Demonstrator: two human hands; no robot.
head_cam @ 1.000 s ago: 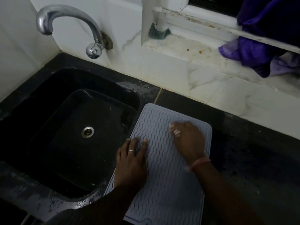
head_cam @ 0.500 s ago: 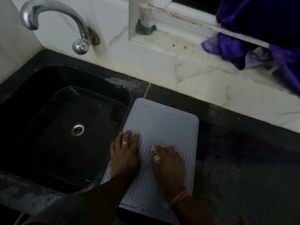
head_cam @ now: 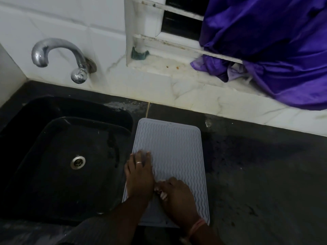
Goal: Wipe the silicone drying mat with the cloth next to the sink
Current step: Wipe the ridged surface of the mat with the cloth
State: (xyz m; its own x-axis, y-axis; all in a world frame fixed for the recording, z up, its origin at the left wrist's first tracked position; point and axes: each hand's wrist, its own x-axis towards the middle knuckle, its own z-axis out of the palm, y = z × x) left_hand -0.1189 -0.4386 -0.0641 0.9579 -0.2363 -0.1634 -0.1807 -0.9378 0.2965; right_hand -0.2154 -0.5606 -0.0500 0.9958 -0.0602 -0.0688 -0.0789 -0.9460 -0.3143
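The right hand [head_cam: 177,197] is curled on the near part of the mat [head_cam: 173,151], with its fingers folded under, and only a small pale bit of the cloth [head_cam: 161,195] shows at the fingertips; I judge that the hand is closed on the cloth and presses it down for wiping, but most of the cloth is hidden under the palm. The left hand [head_cam: 139,175] lies flat and spread on the mat's side nearest the sink [head_cam: 53,156], holding nothing, a ring on one finger; it is probably there to pin the mat, because soft silicone can slide or wrinkle when it is rubbed. The two hands almost touch each other. The mat is a pale grey rectangle with rounded corners and a raised rim, and its surface has wavy ridges, so the cloth must probably follow the grooves to reach the water between them. The mat lies flat on the dark bench [head_cam: 256,174], just beside the sink, its far part uncovered. The bench beyond the mat looks matt and has patches, maybe damp. The sink is black and glossy with a metal drain. Behind the mat is a white marble-like wall, with a curved chrome tap [head_cam: 58,53] behind the sink and a purple fabric [head_cam: 274,50] farther away on the window ledge.
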